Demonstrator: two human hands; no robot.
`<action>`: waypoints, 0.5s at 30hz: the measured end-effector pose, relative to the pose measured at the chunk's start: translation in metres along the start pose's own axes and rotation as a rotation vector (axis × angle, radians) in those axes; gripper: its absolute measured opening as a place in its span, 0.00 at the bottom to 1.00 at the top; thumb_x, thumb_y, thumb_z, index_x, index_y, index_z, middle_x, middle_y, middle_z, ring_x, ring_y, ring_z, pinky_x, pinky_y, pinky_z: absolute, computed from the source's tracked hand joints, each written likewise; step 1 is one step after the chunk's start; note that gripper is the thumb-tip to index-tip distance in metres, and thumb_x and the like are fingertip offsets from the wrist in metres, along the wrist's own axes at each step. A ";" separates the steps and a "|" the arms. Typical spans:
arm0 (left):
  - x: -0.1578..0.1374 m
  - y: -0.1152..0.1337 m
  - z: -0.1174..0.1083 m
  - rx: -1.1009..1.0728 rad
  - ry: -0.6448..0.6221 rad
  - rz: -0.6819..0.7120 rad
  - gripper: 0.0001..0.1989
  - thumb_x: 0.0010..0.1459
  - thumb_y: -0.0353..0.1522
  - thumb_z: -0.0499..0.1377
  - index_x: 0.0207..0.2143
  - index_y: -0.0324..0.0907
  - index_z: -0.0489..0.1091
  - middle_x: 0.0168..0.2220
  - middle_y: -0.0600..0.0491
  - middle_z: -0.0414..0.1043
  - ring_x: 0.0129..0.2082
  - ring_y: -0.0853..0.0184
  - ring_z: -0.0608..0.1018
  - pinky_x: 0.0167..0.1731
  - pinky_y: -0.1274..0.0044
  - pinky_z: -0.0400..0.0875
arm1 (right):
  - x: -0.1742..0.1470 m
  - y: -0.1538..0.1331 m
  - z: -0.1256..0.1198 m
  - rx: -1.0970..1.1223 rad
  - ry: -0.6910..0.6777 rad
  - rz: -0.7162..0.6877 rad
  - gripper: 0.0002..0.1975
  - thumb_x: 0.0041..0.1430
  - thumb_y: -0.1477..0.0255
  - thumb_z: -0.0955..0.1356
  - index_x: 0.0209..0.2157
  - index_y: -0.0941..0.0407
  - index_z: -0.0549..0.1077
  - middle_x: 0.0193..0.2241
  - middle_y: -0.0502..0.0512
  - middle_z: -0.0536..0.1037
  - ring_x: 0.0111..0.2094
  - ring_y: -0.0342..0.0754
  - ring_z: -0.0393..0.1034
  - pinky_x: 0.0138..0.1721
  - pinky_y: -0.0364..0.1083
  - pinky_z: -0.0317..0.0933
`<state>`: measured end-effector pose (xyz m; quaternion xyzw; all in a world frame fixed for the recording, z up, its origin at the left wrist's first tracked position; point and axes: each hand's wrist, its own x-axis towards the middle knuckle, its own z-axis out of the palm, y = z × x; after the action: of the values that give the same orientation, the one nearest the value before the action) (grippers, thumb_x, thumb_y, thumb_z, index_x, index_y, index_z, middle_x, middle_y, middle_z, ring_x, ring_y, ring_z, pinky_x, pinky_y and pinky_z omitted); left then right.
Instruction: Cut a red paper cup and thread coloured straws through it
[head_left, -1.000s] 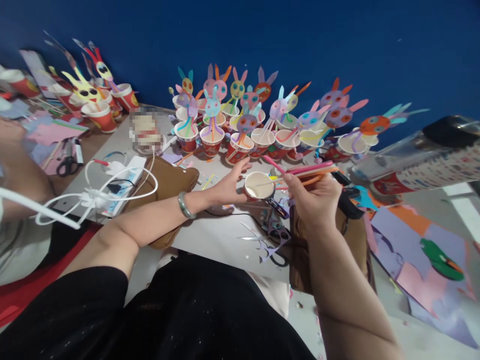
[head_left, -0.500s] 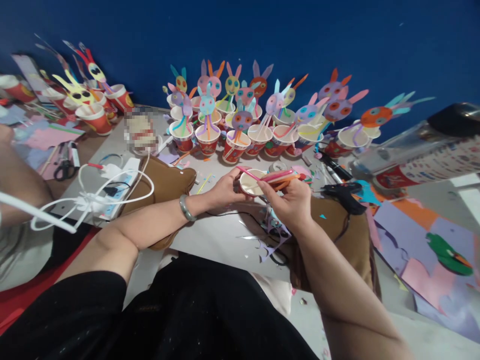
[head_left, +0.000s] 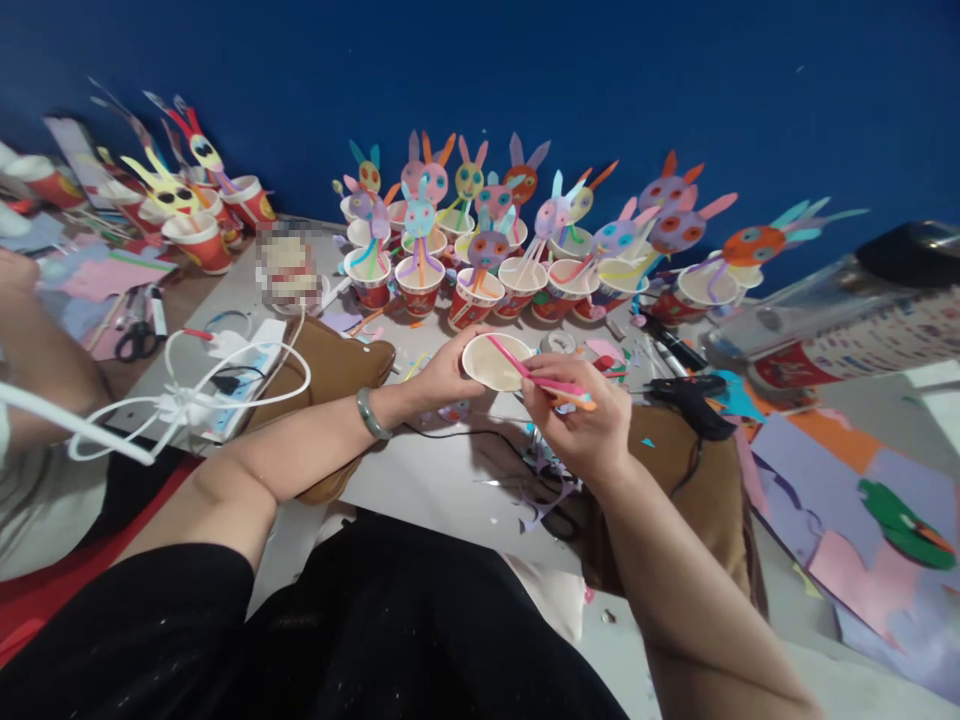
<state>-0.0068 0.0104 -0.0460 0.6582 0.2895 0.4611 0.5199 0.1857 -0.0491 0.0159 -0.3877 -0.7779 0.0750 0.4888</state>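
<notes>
My left hand is wrapped round a paper cup, its open mouth tilted toward me. Pinched in my right hand are pink strips, perhaps straws or paper, with a bit of orange among them. One pink end reaches over the cup's rim into its mouth. What is attached at the other end is mostly hidden by my fingers. Behind the hands stand several red paper cups holding rabbit-faced paper figures on coloured stems.
A black glue gun lies right of my right hand, near a large clear bottle-like container. Coloured paper sheets cover the far right. On the left are a white power strip with cables, scissors and another person's arm.
The cup has tipped so more of its inside faces me. My right hand has turned and drawn slightly down, and the strips now point into the cup's mouth.
</notes>
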 end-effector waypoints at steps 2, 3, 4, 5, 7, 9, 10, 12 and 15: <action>0.000 0.001 0.000 0.003 0.008 0.011 0.35 0.41 0.33 0.69 0.53 0.41 0.64 0.51 0.45 0.73 0.52 0.57 0.76 0.52 0.68 0.71 | -0.001 0.001 0.000 -0.011 0.001 -0.031 0.05 0.60 0.75 0.70 0.36 0.50 0.72 0.35 0.55 0.84 0.36 0.51 0.81 0.36 0.50 0.74; 0.000 0.001 0.001 0.009 0.014 0.011 0.35 0.41 0.33 0.69 0.53 0.41 0.64 0.52 0.45 0.73 0.52 0.57 0.76 0.53 0.67 0.71 | -0.002 0.001 0.000 -0.012 0.007 -0.053 0.06 0.60 0.76 0.70 0.36 0.50 0.71 0.34 0.55 0.83 0.36 0.51 0.81 0.36 0.50 0.73; 0.000 0.002 0.001 0.017 0.019 0.009 0.36 0.40 0.33 0.69 0.53 0.41 0.64 0.52 0.45 0.72 0.53 0.56 0.76 0.54 0.67 0.70 | -0.002 0.002 0.001 -0.012 0.015 -0.076 0.08 0.59 0.77 0.70 0.37 0.50 0.71 0.33 0.54 0.83 0.35 0.51 0.81 0.36 0.49 0.73; -0.001 0.002 0.001 0.024 0.025 0.008 0.36 0.40 0.34 0.69 0.53 0.41 0.64 0.53 0.44 0.72 0.53 0.56 0.76 0.55 0.66 0.70 | -0.003 0.002 0.001 -0.011 0.020 -0.091 0.08 0.59 0.77 0.70 0.37 0.50 0.71 0.33 0.54 0.83 0.35 0.51 0.81 0.36 0.49 0.73; -0.001 0.002 0.002 0.032 0.039 0.013 0.37 0.40 0.34 0.70 0.54 0.42 0.63 0.53 0.45 0.71 0.54 0.55 0.75 0.56 0.66 0.69 | -0.004 0.003 0.002 -0.018 0.038 -0.093 0.09 0.58 0.77 0.70 0.37 0.49 0.70 0.32 0.53 0.82 0.34 0.51 0.81 0.35 0.49 0.73; -0.002 0.002 0.003 0.040 0.049 0.034 0.37 0.40 0.35 0.70 0.54 0.43 0.62 0.53 0.45 0.70 0.55 0.56 0.74 0.56 0.66 0.69 | -0.005 0.004 0.004 -0.036 0.065 -0.060 0.07 0.59 0.76 0.70 0.36 0.49 0.70 0.32 0.54 0.82 0.34 0.52 0.81 0.34 0.50 0.73; -0.003 0.002 0.003 0.046 0.053 0.048 0.37 0.40 0.35 0.70 0.54 0.44 0.62 0.53 0.45 0.70 0.55 0.56 0.74 0.55 0.66 0.69 | -0.005 0.005 0.005 -0.045 0.083 -0.039 0.07 0.59 0.75 0.70 0.36 0.50 0.70 0.32 0.54 0.82 0.34 0.52 0.80 0.34 0.50 0.73; -0.004 0.002 0.005 0.059 0.057 0.074 0.37 0.41 0.36 0.71 0.53 0.44 0.60 0.53 0.46 0.69 0.54 0.57 0.75 0.54 0.67 0.70 | -0.005 0.005 0.007 -0.043 0.121 -0.005 0.06 0.59 0.74 0.70 0.35 0.50 0.69 0.33 0.55 0.83 0.33 0.51 0.80 0.33 0.50 0.73; -0.006 0.002 0.007 0.080 0.072 0.091 0.38 0.43 0.38 0.72 0.53 0.44 0.58 0.52 0.45 0.69 0.52 0.59 0.75 0.51 0.69 0.71 | -0.004 0.005 0.010 -0.004 0.161 0.013 0.06 0.59 0.74 0.70 0.34 0.50 0.68 0.32 0.54 0.82 0.32 0.51 0.79 0.33 0.50 0.72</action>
<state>-0.0027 0.0021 -0.0464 0.6739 0.2958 0.4959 0.4610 0.1815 -0.0459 0.0052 -0.3985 -0.7336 0.0453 0.5486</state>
